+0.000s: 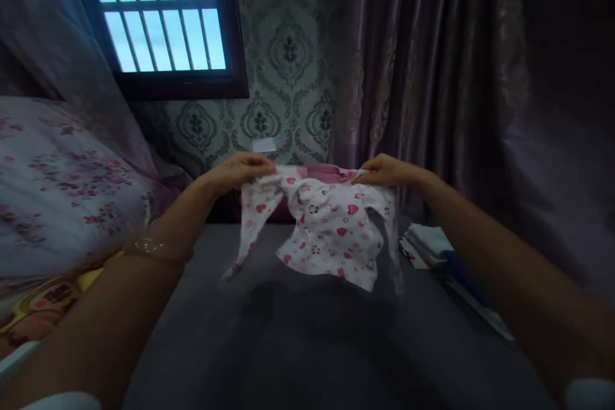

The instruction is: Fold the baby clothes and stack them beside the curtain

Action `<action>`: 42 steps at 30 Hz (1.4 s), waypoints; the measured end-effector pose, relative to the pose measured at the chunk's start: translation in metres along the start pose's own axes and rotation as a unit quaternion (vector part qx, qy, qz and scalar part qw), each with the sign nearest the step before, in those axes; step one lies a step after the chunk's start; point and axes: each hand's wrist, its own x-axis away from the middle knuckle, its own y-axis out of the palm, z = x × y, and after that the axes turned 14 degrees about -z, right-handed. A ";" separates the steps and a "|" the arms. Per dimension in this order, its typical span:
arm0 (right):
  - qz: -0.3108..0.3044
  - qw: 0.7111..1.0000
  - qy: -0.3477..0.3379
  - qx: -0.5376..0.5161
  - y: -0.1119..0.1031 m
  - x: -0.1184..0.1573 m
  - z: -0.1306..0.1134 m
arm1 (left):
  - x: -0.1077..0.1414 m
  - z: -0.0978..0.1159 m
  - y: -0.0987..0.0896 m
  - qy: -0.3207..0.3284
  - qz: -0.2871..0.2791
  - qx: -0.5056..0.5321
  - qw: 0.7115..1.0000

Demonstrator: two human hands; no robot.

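A small white long-sleeved shirt [336, 224] with red hearts and dark flowers hangs in the air above a grey flat surface. My left hand [247, 166] grips it at the left shoulder, fingers closed on the cloth. At the other shoulder my right hand [382, 170] pinches the fabric. Both sleeves dangle outside the body of the shirt, and pink cloth shows at the neck between my hands. The hem and sleeve ends are slightly blurred.
Folded clothes [427, 240] lie in piles on the grey surface [298, 346] at the right. Floral bedding [72, 192] and a yellow patterned item [52, 301] are at the left. Behind are a barred window [163, 19], patterned wallpaper and purple curtains [432, 64].
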 end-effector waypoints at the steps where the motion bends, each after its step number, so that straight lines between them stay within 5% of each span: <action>1: 0.002 1.000 -0.008 -0.010 0.000 -0.002 0.002 | -0.001 -0.003 0.002 0.002 -0.007 0.005 1.000; 10: -0.020 0.999 -0.030 -0.036 0.009 -0.013 0.010 | -0.011 -0.009 0.017 0.043 0.061 0.093 0.993; 15: 0.025 0.996 -0.045 -0.073 0.012 -0.019 0.013 | -0.008 -0.013 0.018 0.010 0.020 0.096 0.995; 20: -0.008 0.999 -0.021 -0.024 0.017 -0.022 0.015 | -0.005 -0.016 0.020 -0.009 -0.005 0.110 0.994; 33: 0.104 0.993 -0.050 -0.035 0.021 -0.042 0.021 | -0.015 -0.037 0.024 -0.024 0.099 0.137 0.985; 42: 0.218 0.958 -0.085 0.167 0.021 -0.042 0.022 | -0.012 -0.033 0.027 -0.015 0.140 0.122 0.983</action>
